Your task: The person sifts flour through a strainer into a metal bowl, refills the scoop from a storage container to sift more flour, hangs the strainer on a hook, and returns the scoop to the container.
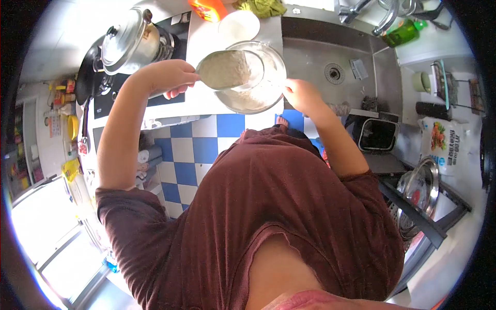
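Above the counter, my left hand (174, 77) is closed on the left end of an oval see-through container (257, 70). Pale, floury-looking stuff (226, 68) fills much of it; I cannot tell its exact kind. It is held over a large round bowl (278, 62) with whitish stuff inside, and covers part of that bowl. My right hand (302, 95) is closed at the bowl's right rim, with the fingertips partly hidden. Just behind the bowl is a round white dish (238, 26), overlapping its far edge in view.
To the left, a lidded steel pot (129, 44) stands on the stove beside a dark pan (89, 72). The steel sink (310, 57) is at the right. At the back are an orange bottle (208, 9), a green cloth (261, 6) and a green bottle (403, 33).
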The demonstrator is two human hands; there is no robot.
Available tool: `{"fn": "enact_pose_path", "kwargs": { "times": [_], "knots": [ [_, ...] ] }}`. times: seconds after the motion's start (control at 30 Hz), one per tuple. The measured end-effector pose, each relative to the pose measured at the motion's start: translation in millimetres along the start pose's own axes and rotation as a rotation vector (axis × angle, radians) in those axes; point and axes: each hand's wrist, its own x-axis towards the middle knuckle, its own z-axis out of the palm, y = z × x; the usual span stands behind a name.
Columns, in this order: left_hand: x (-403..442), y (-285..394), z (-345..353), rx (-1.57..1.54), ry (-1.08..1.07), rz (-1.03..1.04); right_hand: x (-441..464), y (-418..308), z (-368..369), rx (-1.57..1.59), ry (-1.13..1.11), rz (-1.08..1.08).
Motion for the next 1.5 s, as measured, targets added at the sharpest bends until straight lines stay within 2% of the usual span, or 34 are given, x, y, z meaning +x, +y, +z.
{"fn": "enact_pose_path", "kwargs": {
  "times": [0.1,0.37,0.6,0.63,0.73,1.07,1.27,1.37,1.5],
  "knots": [
    [2.0,4.9,-8.8,0.036,-0.018,-0.028,0.4,1.1,3.9,0.035,-0.045,0.022],
    [11.3,10.7,-17.4,0.379,0.029,0.063,0.0,-6.0,5.3,0.046,-0.065,0.033],
    [14.0,16.7,-20.2,0.44,0.089,0.026,2.0,-5.8,6.9,0.056,-0.066,0.012],
    [10.5,22.3,-24.1,0.443,0.048,-0.033,2.6,-4.4,7.3,0.037,-0.081,0.014],
    [15.7,15.8,-23.0,0.453,0.109,0.041,1.7,-3.9,5.5,0.012,-0.103,0.007],
    [8.1,26.8,-24.0,0.511,0.141,0.029,0.5,-0.8,6.1,0.029,-0.091,0.069],
    [9.6,25.8,-26.4,0.515,0.123,0.051,-3.7,-5.6,3.6,0.038,-0.037,-0.01],
    [7.4,26.7,-26.1,0.529,0.139,0.042,-4.6,-8.2,1.7,0.061,-0.031,0.039],
    [4.5,25.2,-27.5,0.527,0.164,0.045,-4.9,-2.4,4.6,0.089,-0.005,0.0]
  ]
}}
